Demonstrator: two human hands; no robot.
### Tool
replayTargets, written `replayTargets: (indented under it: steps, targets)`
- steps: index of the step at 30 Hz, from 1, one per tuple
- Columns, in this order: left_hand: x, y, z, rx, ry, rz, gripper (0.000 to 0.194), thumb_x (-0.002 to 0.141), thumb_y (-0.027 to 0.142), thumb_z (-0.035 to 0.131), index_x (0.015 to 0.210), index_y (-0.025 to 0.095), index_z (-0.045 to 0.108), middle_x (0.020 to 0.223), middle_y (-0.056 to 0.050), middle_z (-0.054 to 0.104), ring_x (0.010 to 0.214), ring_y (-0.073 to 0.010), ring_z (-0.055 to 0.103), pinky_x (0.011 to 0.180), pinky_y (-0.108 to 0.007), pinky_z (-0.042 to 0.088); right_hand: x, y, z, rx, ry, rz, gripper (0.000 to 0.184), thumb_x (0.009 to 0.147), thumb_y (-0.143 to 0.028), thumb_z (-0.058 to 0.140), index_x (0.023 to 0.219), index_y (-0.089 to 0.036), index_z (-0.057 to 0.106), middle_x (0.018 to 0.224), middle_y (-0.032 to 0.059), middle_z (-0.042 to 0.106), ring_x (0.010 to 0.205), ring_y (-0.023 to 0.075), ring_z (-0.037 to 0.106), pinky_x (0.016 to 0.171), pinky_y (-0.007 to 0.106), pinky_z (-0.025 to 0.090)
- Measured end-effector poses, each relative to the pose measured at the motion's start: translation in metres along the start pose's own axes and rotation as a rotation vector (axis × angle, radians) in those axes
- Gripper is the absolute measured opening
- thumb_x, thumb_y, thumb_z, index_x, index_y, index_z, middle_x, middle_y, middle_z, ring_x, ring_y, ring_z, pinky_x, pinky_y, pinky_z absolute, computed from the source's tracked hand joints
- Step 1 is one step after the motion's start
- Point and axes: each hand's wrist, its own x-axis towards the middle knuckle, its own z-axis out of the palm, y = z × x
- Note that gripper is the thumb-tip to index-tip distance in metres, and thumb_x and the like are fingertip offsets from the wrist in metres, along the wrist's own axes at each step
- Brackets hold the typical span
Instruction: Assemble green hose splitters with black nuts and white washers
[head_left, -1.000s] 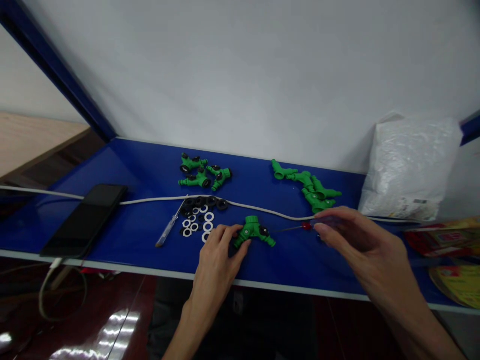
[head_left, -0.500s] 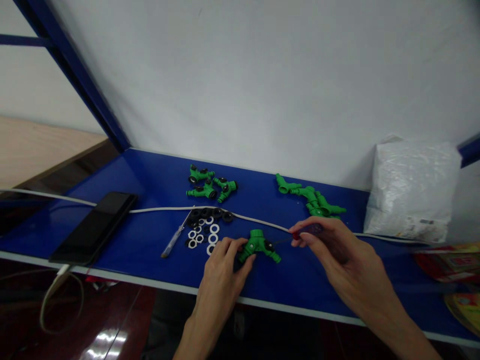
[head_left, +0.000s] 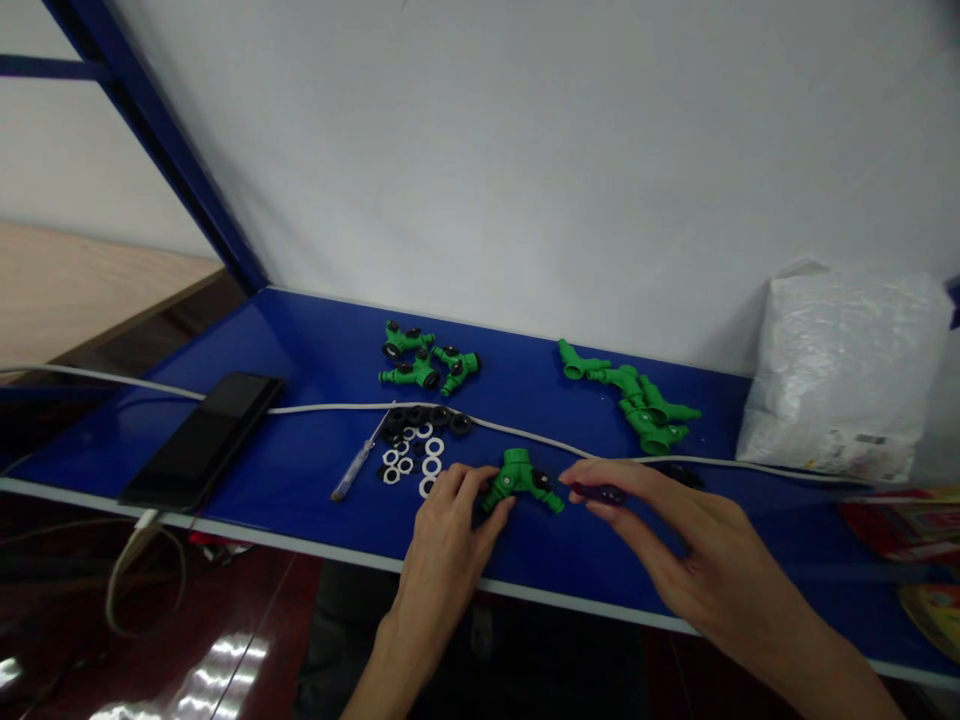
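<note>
My left hand grips one arm of a green Y-shaped hose connector between thumb and fingers, keeping it on the blue shelf. A black valve knob shows on the connector's right arm. In my right hand is a screwdriver, its dark red-purple handle pinched by thumb and fingers. The handle points left at the valve knob; whether the tip touches it I cannot tell. Left of my left hand lie white ring washers and black rings, with a clear-handled screwdriver beside them.
Green connectors with black knobs lie at the back. More green connectors without visible knobs sit back right. A white cable crosses the shelf. A phone rests left, a white plastic package right.
My right hand has moved left and slightly down, bringing the screwdriver's handle closer to the connector and more level. My left hand still holds the connector. The camera view has shifted slightly.
</note>
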Motion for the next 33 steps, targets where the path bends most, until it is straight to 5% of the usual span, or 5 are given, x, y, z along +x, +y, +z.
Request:
replayTargets:
  steps: [6,14,33]
  targets:
    - [0.001,0.001,-0.001,0.017,0.002,0.001,0.028,0.090,0.025,0.074,0.117,0.025,0.066,0.099,-0.001,0.067,0.086,-0.0191,0.067,0.084,-0.034,0.058,0.000,0.001,0.004,-0.015,-0.087,-0.015,0.025,0.101,-0.019,0.057,0.123,-0.030,0.063,0.115,-0.0010,0.079,0.100,0.0146,0.078,0.094,0.021,0.059]
    - [0.001,0.003,-0.003,0.077,0.007,0.046,0.053,0.090,0.025,0.071,0.140,0.025,0.053,0.091,0.000,0.063,0.086,-0.0204,0.065,0.083,-0.035,0.057,0.001,0.006,-0.006,0.017,0.090,0.146,0.014,0.099,-0.030,0.062,0.113,-0.029,0.067,0.096,0.0017,0.081,0.080,0.0193,0.080,0.075,0.026,0.065]
    - [0.002,0.004,-0.004,0.080,-0.033,0.045,0.045,0.091,0.025,0.070,0.135,0.024,0.059,0.093,-0.001,0.063,0.085,-0.0197,0.064,0.083,-0.035,0.056,-0.002,0.010,-0.001,0.033,0.099,0.165,0.015,0.101,-0.030,0.061,0.115,-0.030,0.065,0.102,0.0005,0.080,0.085,0.0176,0.080,0.079,0.025,0.064]
